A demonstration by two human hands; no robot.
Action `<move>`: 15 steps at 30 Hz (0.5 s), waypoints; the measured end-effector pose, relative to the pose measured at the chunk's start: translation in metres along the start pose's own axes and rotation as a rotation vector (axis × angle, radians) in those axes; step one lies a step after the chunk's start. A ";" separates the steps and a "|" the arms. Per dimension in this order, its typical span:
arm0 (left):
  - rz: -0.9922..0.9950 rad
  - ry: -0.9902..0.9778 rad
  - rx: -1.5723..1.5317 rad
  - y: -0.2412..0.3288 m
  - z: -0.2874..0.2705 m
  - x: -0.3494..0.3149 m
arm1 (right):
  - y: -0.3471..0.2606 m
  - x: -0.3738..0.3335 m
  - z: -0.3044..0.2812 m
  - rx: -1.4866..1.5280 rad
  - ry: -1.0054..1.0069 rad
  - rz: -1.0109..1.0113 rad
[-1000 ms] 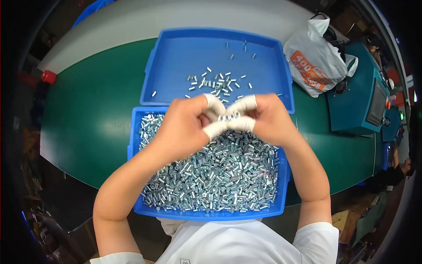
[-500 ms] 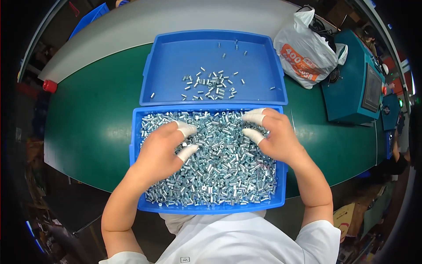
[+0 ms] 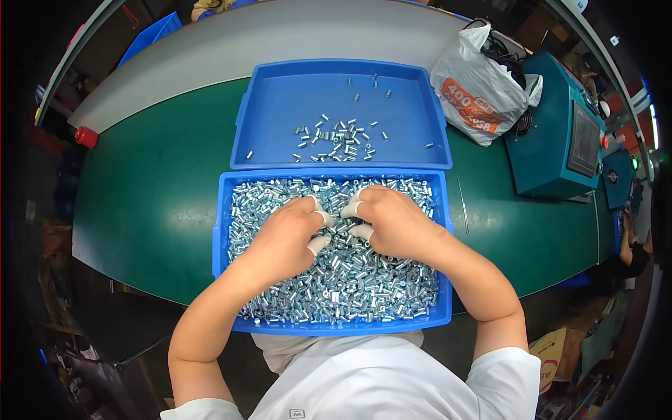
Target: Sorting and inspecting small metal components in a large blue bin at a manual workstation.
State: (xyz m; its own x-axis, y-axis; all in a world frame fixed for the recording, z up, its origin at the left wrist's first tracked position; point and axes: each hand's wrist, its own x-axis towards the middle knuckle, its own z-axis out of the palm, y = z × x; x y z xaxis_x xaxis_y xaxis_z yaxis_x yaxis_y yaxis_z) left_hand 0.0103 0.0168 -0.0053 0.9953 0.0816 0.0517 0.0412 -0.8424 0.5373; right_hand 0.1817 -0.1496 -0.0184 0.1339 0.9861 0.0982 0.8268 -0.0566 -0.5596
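Observation:
A blue tray in front of me is filled with small silver metal tubes, some showing a hole at the end. My left hand and my right hand face each other above the middle of this heap, their fingertips down among the pieces. White finger cots cover the visible thumbs and fingertips. On each hand the thumb stands apart from the fingers, and I see no piece gripped between them. The remaining fingers are partly hidden. Beyond lies a second blue tray holding scattered tubes of the same kind.
The trays rest on a green table with a grey raised border behind. At the back right are a white plastic bag and a teal machine with a screen. A thin metal rod lies right of the trays; a red object sits far left.
My right hand has moved left across the heap, and my left hand slightly right, so the two are now close together near the middle. The whole view has shifted a little.

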 end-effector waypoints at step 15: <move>0.004 0.099 -0.031 -0.002 -0.002 -0.013 | 0.004 -0.007 -0.005 0.132 0.146 -0.073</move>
State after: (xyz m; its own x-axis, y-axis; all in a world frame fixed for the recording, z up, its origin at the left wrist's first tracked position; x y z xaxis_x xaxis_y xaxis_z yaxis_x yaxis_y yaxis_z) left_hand -0.0031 0.0185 -0.0053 0.9818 0.1320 0.1364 0.0330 -0.8262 0.5625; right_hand 0.1862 -0.1575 -0.0174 0.1616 0.9532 0.2555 0.7600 0.0450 -0.6484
